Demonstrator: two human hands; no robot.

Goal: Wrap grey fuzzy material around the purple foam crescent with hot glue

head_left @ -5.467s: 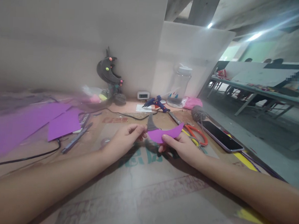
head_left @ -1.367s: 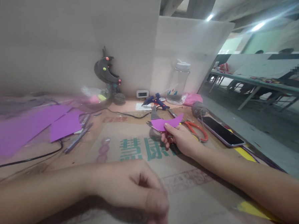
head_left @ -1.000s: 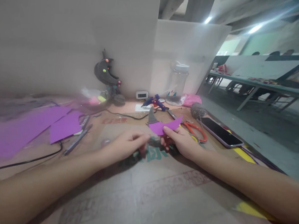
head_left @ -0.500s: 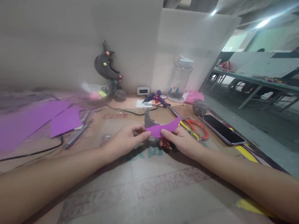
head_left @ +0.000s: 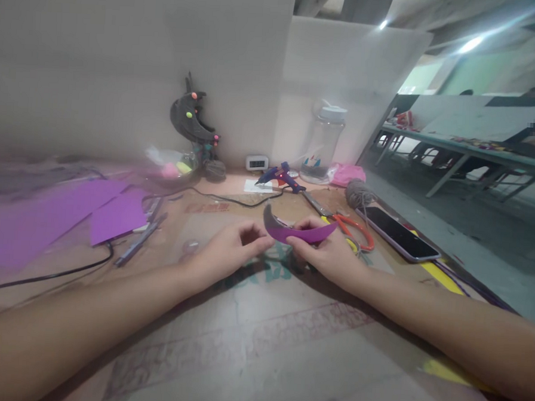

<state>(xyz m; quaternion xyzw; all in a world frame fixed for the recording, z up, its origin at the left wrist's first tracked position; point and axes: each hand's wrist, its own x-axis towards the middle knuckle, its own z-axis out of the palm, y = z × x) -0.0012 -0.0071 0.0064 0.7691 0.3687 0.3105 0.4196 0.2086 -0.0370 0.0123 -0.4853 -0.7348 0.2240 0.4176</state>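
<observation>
Between my hands is a crescent-shaped piece with a grey tip and a curved purple paper strip (head_left: 313,234) along its lower side. My right hand (head_left: 332,252) pinches it from below, thumb on the near face, with its other fingers partly hidden behind. At the crescent's left end is my left hand (head_left: 236,247), its thumb and bent index finger closed at the edge; their contact is partly hidden. Beyond the hands, a blue glue gun (head_left: 281,177) stands over a small white card (head_left: 258,186). Orange-handled scissors (head_left: 355,229) lie right of my right hand.
Purple paper sheets (head_left: 60,219) and pens (head_left: 140,241) lie left. A black cord crosses the table's back. A finished-looking dark crescent (head_left: 188,118) with coloured balls stands by the board. A clear bottle (head_left: 323,140), grey yarn (head_left: 358,193) and a phone (head_left: 400,232) are at right.
The crescent has tilted and shifted slightly right, its purple strip now seen more edge-on. My right fingers have moved up behind it; my left hand has barely moved.
</observation>
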